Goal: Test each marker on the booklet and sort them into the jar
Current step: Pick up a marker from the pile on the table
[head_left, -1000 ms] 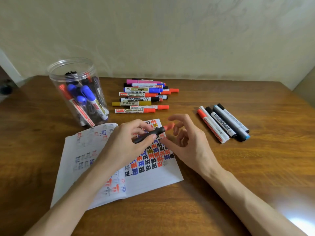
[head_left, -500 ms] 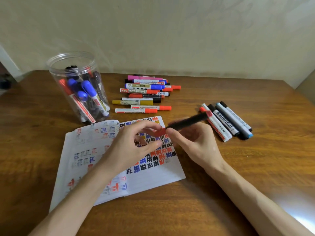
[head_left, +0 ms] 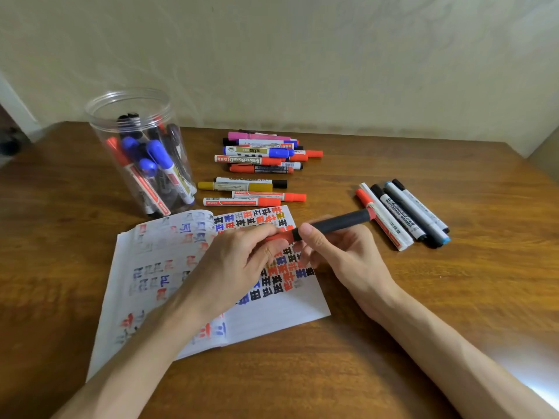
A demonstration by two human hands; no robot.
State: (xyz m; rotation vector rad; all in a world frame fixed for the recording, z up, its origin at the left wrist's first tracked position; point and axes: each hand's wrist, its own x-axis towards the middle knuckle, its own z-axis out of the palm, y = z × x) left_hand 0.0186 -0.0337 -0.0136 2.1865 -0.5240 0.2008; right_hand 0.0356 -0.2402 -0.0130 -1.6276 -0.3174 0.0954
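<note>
Change: the marker [head_left: 332, 222] has swung round since a second ago; right hand [head_left: 338, 252] now grips its dark barrel.
Left hand [head_left: 242, 261]: fingers pinch the red cap [head_left: 279, 236].
Meaning: likely uncapping, then a test on the booklet [head_left: 272, 309].

You are looking down at a brown wooden table [head_left: 423, 313] with a streaky grain, and its far edge runs against a pale cream wall [head_left: 302, 55]. The wall carries faint swirled marks across its plaster. A bright patch of glare [head_left: 541, 388] lies on the tabletop at your lower right. At the far left, a white strip of trim [head_left: 15, 107] slants beside a dark gap.
</note>
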